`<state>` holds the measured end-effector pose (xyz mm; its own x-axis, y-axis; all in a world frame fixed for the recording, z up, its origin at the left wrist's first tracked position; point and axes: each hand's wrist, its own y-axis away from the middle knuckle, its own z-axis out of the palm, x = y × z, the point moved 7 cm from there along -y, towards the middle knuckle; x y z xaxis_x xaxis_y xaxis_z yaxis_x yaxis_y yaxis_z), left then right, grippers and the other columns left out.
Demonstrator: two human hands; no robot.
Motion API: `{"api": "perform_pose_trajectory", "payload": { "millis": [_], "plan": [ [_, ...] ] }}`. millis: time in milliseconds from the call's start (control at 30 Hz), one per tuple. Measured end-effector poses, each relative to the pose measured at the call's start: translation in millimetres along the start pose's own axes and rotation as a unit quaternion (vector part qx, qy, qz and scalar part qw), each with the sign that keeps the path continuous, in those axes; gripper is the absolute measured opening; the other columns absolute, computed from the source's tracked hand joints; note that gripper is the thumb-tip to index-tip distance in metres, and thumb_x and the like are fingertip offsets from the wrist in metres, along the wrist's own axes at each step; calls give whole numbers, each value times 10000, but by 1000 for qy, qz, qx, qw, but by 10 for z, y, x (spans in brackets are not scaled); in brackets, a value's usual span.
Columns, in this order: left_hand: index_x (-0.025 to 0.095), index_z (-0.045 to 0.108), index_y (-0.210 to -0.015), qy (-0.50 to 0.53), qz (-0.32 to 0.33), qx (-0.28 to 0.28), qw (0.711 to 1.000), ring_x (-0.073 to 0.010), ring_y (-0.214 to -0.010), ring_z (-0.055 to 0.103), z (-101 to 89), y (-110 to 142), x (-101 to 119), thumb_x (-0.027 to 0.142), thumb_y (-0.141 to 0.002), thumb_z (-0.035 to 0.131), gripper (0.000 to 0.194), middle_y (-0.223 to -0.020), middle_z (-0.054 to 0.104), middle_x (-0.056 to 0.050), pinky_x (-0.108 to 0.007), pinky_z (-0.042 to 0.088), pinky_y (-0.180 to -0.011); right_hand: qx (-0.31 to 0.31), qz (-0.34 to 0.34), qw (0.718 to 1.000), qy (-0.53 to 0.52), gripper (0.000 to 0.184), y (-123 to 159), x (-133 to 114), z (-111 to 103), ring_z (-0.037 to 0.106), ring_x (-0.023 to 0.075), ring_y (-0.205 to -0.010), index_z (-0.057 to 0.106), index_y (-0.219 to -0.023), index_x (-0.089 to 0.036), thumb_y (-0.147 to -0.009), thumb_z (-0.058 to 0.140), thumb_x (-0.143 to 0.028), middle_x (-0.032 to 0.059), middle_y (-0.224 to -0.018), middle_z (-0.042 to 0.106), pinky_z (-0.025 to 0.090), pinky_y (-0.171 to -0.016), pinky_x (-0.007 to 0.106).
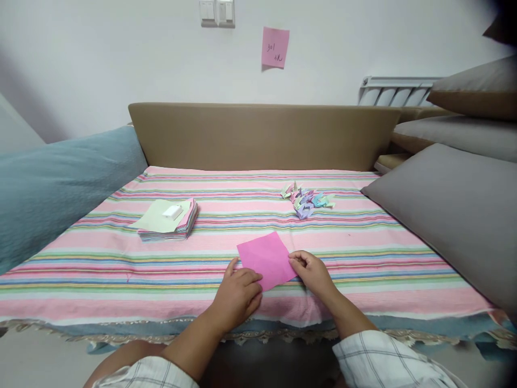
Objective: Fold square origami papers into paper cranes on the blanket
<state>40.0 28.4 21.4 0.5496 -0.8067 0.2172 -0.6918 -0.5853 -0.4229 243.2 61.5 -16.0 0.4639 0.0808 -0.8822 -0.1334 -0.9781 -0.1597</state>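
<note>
A pink square of paper (pixel 266 258) lies on the striped cloth (pixel 100 258) near the front edge. My left hand (pixel 237 295) rests on its lower left corner, fingers curled and pressing down. My right hand (pixel 312 270) pinches the paper's right corner between thumb and fingers. A stack of coloured paper sheets (pixel 167 221) with a small white block (pixel 173 211) on top sits to the left. A heap of small folded paper pieces (pixel 307 198) lies further back on the right.
Grey cushions (pixel 452 215) are piled along the right side. A blue blanket (pixel 52 188) lies at the left. A tan backrest (pixel 262 134) runs behind the striped surface. A pink sticky note (pixel 275 47) hangs on the wall.
</note>
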Motion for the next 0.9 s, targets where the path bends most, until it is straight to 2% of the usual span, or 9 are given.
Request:
{"api": "perform_pose_trajectory", "payload": {
  "millis": [200,367,500,600,667,767,833,900],
  "plan": [
    [238,634,-776,0,-24,39,999,-154,-917,619,-120,-2,-70,219,-812,534,108,-956,696,18,-535,20,-1101,-43,23,999,-18,282,28,-29,26,543,141,-640,631,-939,-171,-754,546,-367,1,-704,588,430,-619,256],
    [232,631,-744,-44,-59,46,996,-179,-916,625,-229,-13,-187,189,-798,528,124,-963,703,11,-573,63,-1085,-120,26,992,-27,257,102,-81,102,414,92,-519,606,-943,-168,-743,556,-321,-58,-598,445,340,-526,222],
    [235,634,-769,-57,-93,44,993,-195,-929,629,-265,-1,-316,162,-772,536,122,-995,701,-3,-579,107,-1076,-202,29,978,-31,237,201,-143,190,422,93,-524,626,-902,-169,-727,604,-326,-54,-588,465,323,-514,216],
    [232,630,-785,-50,-108,28,993,-193,-925,635,-259,14,-396,149,-761,534,130,-1021,695,-6,-574,132,-1070,-229,27,973,-17,267,230,-161,185,460,108,-537,641,-912,-180,-744,611,-386,-40,-591,512,340,-516,223],
    [233,628,-795,-43,-104,13,994,-188,-932,634,-248,22,-423,144,-767,523,140,-1024,694,-8,-567,135,-1072,-205,9,979,13,269,199,-168,117,484,122,-556,645,-907,-191,-772,580,-413,-25,-619,549,357,-527,233],
    [235,623,-805,-30,-85,-10,996,-178,-959,627,-233,30,-435,134,-784,499,161,-1010,695,-3,-553,136,-1080,-103,-63,989,85,231,120,-230,-59,522,153,-629,638,-889,-192,-813,508,-368,9,-688,580,406,-592,270],
    [234,618,-805,-26,-75,-20,997,-173,-970,622,-234,34,-439,130,-793,486,169,-1000,696,-2,-542,148,-1082,-50,-135,982,126,206,110,-316,-128,550,189,-770,633,-907,-186,-794,482,-270,47,-794,597,440,-710,316],
    [230,616,-804,-22,-68,-26,997,-168,-979,617,-242,35,-446,128,-799,478,172,-1003,693,-7,-528,166,-1085,-46,-197,967,155,274,137,-384,-104,524,226,-970,630,-953,-186,-728,475,-172,87,-983,592,419,-859,372]
  ]
}}
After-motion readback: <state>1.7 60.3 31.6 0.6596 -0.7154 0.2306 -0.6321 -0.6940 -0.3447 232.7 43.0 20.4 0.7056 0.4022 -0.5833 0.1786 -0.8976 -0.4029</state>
